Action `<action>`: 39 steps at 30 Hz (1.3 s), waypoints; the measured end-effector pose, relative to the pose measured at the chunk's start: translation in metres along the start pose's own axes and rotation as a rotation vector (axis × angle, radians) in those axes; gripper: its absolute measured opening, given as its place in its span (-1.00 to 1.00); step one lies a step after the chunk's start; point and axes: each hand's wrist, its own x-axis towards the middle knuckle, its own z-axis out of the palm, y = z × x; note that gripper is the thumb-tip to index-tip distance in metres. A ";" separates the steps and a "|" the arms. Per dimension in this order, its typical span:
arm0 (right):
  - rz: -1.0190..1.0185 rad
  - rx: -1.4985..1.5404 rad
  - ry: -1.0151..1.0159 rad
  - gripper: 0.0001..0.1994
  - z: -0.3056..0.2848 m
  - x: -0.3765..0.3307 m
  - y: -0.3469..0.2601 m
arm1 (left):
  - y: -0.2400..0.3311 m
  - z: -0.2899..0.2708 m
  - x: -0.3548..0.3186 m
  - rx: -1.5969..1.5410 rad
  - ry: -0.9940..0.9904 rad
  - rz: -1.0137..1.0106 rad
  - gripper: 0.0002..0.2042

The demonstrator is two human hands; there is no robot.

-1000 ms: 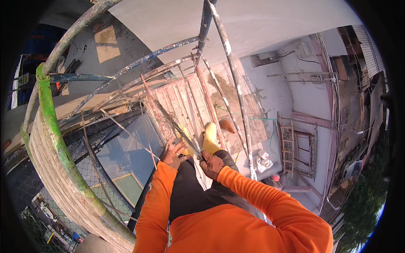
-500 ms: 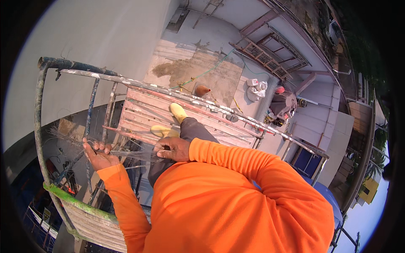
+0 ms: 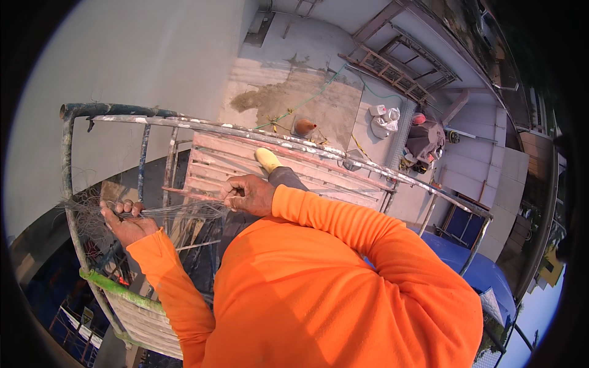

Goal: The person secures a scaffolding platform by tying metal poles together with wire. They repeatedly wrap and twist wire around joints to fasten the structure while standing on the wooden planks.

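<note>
A loose bundle of thin grey metal wires (image 3: 178, 211) stretches between my two hands, over the scaffold. My left hand (image 3: 129, 224) is closed round the bundle, palm up with the fingers curled. Beyond it the wires fan out in a messy tangle (image 3: 92, 221) beside the scaffold's upright pipe. My right hand (image 3: 250, 195) has thumb and fingers pinched together at the bundle's bent right end, seemingly on wire; the exact strands between the fingertips are too fine to make out.
Paint-spattered scaffold rails (image 3: 270, 136) run in front of me, with a slatted pink platform (image 3: 221, 162) below. One yellow boot (image 3: 267, 159) shows there. Farther down are an orange cone (image 3: 304, 127), white sacks (image 3: 384, 124) and a ladder (image 3: 392, 73). A pale wall (image 3: 135, 55) rises at left.
My left hand has shifted slightly left and my right hand slightly upward, leaving the bundle's bent ends more exposed. The view has shifted, and one of the two boots is now hidden.
</note>
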 end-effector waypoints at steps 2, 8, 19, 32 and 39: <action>-0.013 -0.069 0.003 -0.90 0.000 0.003 -0.008 | 0.006 0.000 0.000 -0.058 -0.006 0.016 -0.62; -0.055 -0.170 -0.057 -0.86 0.000 0.015 -0.055 | 0.036 0.000 -0.007 -0.144 0.085 0.098 -0.61; -0.099 -0.039 -0.249 -0.74 0.029 0.033 -0.103 | 0.095 -0.024 -0.026 -0.310 0.132 0.276 -0.69; 0.483 -0.934 0.685 -0.39 -0.171 0.001 0.111 | 0.050 -0.043 0.005 0.278 -0.053 0.141 -0.64; 0.915 -1.187 0.664 -0.39 -0.262 -0.020 0.175 | 0.002 -0.015 0.012 0.459 -0.091 -0.076 -0.58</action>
